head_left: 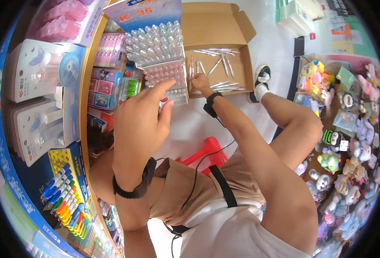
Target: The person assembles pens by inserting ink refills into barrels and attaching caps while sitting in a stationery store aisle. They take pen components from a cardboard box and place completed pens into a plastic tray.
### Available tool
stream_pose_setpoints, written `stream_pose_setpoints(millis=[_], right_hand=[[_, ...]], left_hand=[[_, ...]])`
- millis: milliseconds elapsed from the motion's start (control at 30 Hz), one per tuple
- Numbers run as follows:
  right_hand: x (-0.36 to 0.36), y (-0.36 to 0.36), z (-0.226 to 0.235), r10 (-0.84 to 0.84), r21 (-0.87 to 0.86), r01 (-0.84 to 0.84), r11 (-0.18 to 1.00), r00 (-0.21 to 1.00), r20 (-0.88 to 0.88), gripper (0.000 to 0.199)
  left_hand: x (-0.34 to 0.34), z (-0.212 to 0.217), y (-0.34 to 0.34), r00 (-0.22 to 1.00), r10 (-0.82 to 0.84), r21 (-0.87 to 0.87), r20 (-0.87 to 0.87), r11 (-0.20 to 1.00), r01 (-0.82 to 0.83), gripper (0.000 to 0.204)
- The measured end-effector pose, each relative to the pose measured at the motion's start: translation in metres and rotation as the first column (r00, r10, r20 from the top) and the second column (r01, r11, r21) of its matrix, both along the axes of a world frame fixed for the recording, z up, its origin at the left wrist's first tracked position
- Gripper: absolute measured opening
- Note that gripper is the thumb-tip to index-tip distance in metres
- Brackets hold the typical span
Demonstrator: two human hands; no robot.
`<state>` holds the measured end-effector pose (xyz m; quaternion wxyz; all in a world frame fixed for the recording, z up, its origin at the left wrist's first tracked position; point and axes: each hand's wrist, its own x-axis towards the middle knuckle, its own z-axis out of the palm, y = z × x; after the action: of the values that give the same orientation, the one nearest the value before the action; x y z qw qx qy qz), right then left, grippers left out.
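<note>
My left hand (142,116) reaches over the front of a display box of pens (162,73). Its thumb and index finger are apart, with nothing visible between them; the other fingers are partly hidden. The box holds rows of clear-capped pens at the back and pink-ended ones in front. My right hand (200,82) is at the left side of an open cardboard box (211,32), its fingers closed on a slim pen (192,66) with a reddish section. Loose white and silver pens (226,64) lie scattered inside the carton.
Shelves of packaged stationery (39,77) and colored markers (65,202) run along my left. Plush toys (344,172) crowd a display on the right. A red plastic stool (209,148) stands on the floor between, near my legs. A thin cable (196,172) hangs across my lap.
</note>
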<state>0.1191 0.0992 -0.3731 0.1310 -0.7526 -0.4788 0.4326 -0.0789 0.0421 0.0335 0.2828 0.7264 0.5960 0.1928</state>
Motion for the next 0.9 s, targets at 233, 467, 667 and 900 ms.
stream_pose_setpoints(millis=[233,467,667,900], right_hand=[[0.049,0.016,0.122,0.095,0.071,-0.079,0.994,0.958,-0.271,0.022],[0.067,-0.024,0.293,0.318,0.112,-0.298,0.948,0.872,-0.372,0.014],[0.061,-0.091,0.377,0.453,0.117,-0.487,0.865,0.659,-0.600,0.007],[0.054,-0.111,0.368,0.562,0.308,-0.503,0.807,0.496,-0.662,0.006]], left_hand=[[0.012,-0.003,-0.008,0.995,-0.099,0.059,0.019,0.993,0.097,0.033],[0.021,-0.001,-0.017,0.989,-0.134,0.095,0.069,0.987,0.127,0.043],[0.039,0.002,-0.027,0.866,-0.068,-0.093,0.496,0.987,0.131,0.068],[0.060,0.003,-0.030,0.757,-0.064,-0.167,0.650,0.960,0.224,0.072]])
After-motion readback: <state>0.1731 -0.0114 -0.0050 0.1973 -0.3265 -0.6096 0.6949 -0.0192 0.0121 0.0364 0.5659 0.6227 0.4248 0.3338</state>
